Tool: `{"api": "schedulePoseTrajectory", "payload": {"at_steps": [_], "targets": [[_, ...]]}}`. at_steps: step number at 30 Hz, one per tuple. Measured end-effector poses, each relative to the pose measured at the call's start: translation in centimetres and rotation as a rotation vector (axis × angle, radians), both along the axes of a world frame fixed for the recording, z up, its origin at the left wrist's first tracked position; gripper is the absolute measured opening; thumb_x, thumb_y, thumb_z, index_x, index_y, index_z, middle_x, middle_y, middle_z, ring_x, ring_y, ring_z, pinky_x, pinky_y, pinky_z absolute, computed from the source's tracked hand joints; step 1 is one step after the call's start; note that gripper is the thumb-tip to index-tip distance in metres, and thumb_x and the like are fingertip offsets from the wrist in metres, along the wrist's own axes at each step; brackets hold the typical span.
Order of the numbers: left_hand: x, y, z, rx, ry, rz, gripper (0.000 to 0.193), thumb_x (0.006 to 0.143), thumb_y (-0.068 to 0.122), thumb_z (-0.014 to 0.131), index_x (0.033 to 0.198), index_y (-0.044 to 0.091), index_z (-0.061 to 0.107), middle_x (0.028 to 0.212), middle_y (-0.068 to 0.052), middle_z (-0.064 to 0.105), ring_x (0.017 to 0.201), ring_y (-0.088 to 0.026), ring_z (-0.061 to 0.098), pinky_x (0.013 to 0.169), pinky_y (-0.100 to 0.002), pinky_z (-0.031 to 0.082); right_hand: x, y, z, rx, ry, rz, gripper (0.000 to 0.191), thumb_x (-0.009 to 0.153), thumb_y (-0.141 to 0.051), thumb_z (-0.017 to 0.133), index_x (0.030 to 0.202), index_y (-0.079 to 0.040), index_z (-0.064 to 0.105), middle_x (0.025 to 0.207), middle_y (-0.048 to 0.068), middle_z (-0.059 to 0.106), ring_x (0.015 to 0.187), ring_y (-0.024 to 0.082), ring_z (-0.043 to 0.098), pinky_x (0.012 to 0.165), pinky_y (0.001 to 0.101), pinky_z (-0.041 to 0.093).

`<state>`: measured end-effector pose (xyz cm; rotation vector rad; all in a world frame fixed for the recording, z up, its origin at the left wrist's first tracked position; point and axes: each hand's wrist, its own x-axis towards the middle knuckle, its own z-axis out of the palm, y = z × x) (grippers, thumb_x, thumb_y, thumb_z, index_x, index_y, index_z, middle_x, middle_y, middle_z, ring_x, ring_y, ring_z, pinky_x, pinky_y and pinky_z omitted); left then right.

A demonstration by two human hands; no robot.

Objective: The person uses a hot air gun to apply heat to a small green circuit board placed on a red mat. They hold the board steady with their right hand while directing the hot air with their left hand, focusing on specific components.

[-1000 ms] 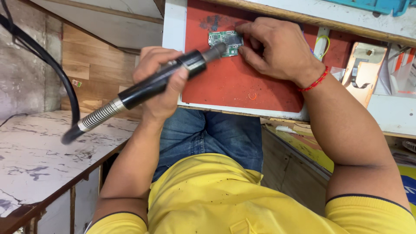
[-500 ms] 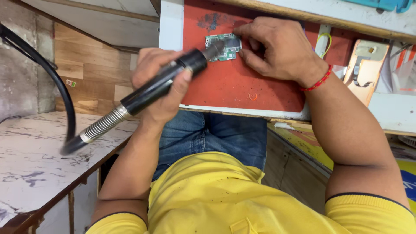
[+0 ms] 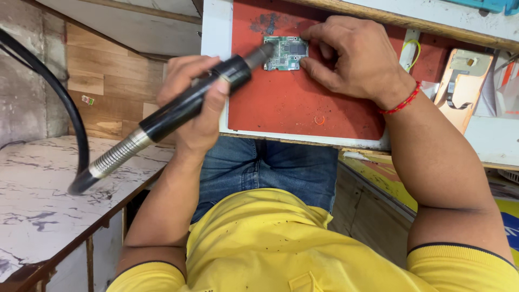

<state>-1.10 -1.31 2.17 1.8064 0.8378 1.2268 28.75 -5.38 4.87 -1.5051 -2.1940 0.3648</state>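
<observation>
A black tool [image 3: 194,103] with a metal hose is clamped in the left hand [image 3: 194,108], its tip laid on the left edge of a green board [image 3: 286,53]. The board lies on a red mat [image 3: 292,103] on the desk [image 3: 486,143] and is pinned by the fingers of the right hand [image 3: 354,57]. If that pinning loosens, the board could be pushed across the mat; if the tip skids, parts could be scraped or the nearby fingers touched.

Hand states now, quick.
Left hand: closed around the black handpiece.
Right hand: closed, fingers pinning the circuit board to the red mat.
</observation>
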Motion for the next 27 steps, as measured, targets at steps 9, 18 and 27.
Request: {"api": "schedulePoseTrajectory", "payload": {"at_steps": [9,18,27], "targets": [[0.2,0.4,-0.4,0.1,0.024,-0.1,0.035,0.098,0.035,0.072,0.109,0.002,0.069,0.098,-0.01,0.07,0.095,-0.021,0.064,0.089,-0.035,0.052,0.3,0.0,-0.3,0.006,-0.03,0.024,0.026,0.095,-0.015,0.078,0.117,-0.004,0.069,0.078,0.004,0.057,0.072,0.023,0.06,0.07,0.0378,0.049],[0.0,0.0,-0.3,-0.034,-0.018,-0.07,0.034,0.097,0.035,0.072,0.106,0.002,0.07,0.097,-0.01,0.068,0.091,-0.018,0.064,0.082,-0.031,0.053,0.0,-0.2,0.2,0.043,-0.038,0.04,0.024,0.092,-0.01,0.076,0.114,-0.003,0.069,0.077,0.004,0.058,0.073,0.023,0.06,0.068,0.0367,0.049],[-0.1,-0.2,-0.7,-0.002,-0.019,0.058,0.036,0.102,0.036,0.071,0.111,0.001,0.07,0.099,-0.011,0.068,0.096,-0.019,0.061,0.086,-0.031,0.05,-0.2,-0.4,1.0,-0.007,-0.087,-0.033,0.023,0.092,-0.01,0.076,0.114,-0.006,0.068,0.077,0.004,0.059,0.071,0.023,0.061,0.069,0.0353,0.05]]}}
